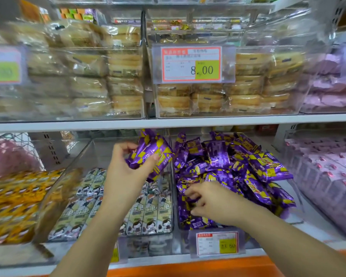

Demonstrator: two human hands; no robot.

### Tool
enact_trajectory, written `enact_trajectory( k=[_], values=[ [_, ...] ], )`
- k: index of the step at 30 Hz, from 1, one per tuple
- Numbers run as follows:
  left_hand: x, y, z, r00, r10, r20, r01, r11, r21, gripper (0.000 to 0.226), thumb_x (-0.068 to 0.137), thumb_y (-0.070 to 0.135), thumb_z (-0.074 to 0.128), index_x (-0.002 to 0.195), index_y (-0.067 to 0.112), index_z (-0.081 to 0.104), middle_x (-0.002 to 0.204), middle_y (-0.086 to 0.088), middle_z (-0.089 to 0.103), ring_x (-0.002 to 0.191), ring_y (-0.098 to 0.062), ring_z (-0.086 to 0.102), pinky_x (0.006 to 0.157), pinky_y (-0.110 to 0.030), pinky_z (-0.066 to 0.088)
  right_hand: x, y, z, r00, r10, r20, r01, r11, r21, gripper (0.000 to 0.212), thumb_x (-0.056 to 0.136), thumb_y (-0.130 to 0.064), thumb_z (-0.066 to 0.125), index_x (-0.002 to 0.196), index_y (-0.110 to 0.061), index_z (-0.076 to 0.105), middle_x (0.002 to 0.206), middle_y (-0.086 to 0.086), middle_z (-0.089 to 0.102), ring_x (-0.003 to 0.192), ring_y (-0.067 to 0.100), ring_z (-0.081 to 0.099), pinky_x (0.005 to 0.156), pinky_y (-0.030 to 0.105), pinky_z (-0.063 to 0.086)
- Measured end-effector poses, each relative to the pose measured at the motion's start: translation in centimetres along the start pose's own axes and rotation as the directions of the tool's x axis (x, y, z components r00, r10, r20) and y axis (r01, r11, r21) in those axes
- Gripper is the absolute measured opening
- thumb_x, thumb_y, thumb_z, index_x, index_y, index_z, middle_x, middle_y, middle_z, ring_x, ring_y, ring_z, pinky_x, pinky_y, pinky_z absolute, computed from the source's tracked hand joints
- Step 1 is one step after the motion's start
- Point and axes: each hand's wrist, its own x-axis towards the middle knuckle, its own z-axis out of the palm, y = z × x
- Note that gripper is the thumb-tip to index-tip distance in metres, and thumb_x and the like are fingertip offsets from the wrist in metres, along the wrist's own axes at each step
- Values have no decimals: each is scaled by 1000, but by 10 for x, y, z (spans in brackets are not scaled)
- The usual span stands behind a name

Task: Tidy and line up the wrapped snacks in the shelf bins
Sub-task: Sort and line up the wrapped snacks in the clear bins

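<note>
Several purple-and-yellow foil snack packets were gripped in the left hand just above the left wall of the clear plastic bin. The right hand, nearer the jumbled heap inside that bin, curled its fingers among packets lying at all angles, its grip unclear.

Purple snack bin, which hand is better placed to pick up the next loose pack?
Right. The right hand is down among the loose purple packs in that bin; the left hand is raised, gripping a bundle of them.
</note>
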Motion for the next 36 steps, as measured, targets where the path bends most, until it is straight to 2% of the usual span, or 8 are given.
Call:
enact_trajectory(
  k=[5, 10, 15, 19, 22, 25, 29, 36],
  values=[
    [-3, -2, -3, 999, 6, 50, -8, 1000, 25, 32, 77, 29, 75, 92, 31, 47, 90, 15, 61, 61, 5, 56, 52, -8, 39, 10, -7, 11, 999, 1, 54, 7, 991, -132, 51, 91, -21, 60, 139, -19, 42, 65, -11, 40, 62, 7, 40, 51, 20, 29],
    [-3, -1, -2, 996, 10, 92, -11, 1000, 8, 32, 79, 22, 74, 93, 27, 46, 86, 15, 61, 58, 5, 59, 50, -8, 41, 15, -10, 21, 1000, -11, 3, 11, 993, -114, 48, 89, -23, 62, 134, -13, 46, 99, 11, 65, 90, 21, 58, 63, 23, 30],
    [-3, -1, -3, 994, 7, 112, -5, 1000, -20, 34, 78, 21, 75, 93, 29, 46, 82, 17, 63, 56, 3, 59, 49, -10, 42, 11, -9, 7, 992, -26, -122, 12, 994, -111, 23, 84, -19, 67, 107, -21, 64, 64, -12, 45, 59, 7, 43, 60, 25, 34],
    [-6, -2, -4, 988, 3, 152, -5, 1000, 12, 34, 77, 26, 75, 94, 30, 46, 85, 28, 64, 58, -6, 59, 51, -13, 44, 2, 0, -12, 976, 24, -217, -37, 998, -58, 18, 85, -13, 65, 94, -29, 63, 59, -10, 48, 49, 9, 47, 57, 25, 42],
    [-8, -2, -4, 984, 9, 180, -18, 999, 48, 35, 75, 28, 75, 94, 32, 46, 89, 30, 62, 69, -20, 62, 57, -22, 49, -4, 11, -22, 975, 38, -218, -45, 999, -26, 32, 83, -5, 63, 74, -35, 58, 63, -6, 59, 51, 3, 49, 54, 18, 42],
    [-9, 0, -3, 978, 13, 206, -27, 997, 69, 36, 74, 31, 76, 95, 35, 47, 94, 18, 65, 73, -22, 62, 65, -33, 51, -9, 22, -31, 963, 27, -268, -10, 998, 64, 51, 80, 2, 60, 55, -43, 61, 86, 3, 71, 71, 11, 65, 68, 31, 53],
    [-10, 0, 0, 976, 13, 218, -31, 997, 77, 36, 74, 29, 76, 97, 34, 48, 96, 12, 65, 75, -26, 61, 68, -36, 51, -19, 26, -37, 952, 12, -305, 13, 997, 79, 49, 77, 5, 56, 54, -38, 60, 81, -2, 70, 65, 27, 58, 61, 34, 49],
    [-12, -1, 6, 967, 66, 246, -77, 996, 37, 38, 75, 21, 76, 97, 34, 48, 97, 5, 65, 66, -7, 59, 58, -14, 44, -32, 20, -50, 945, 35, -326, 101, 916, 389, 17, 77, -10, 75, 67, -21, 66, 67, 0, 66, 63, 8, 57, 65, 19, 47]
  ],
)
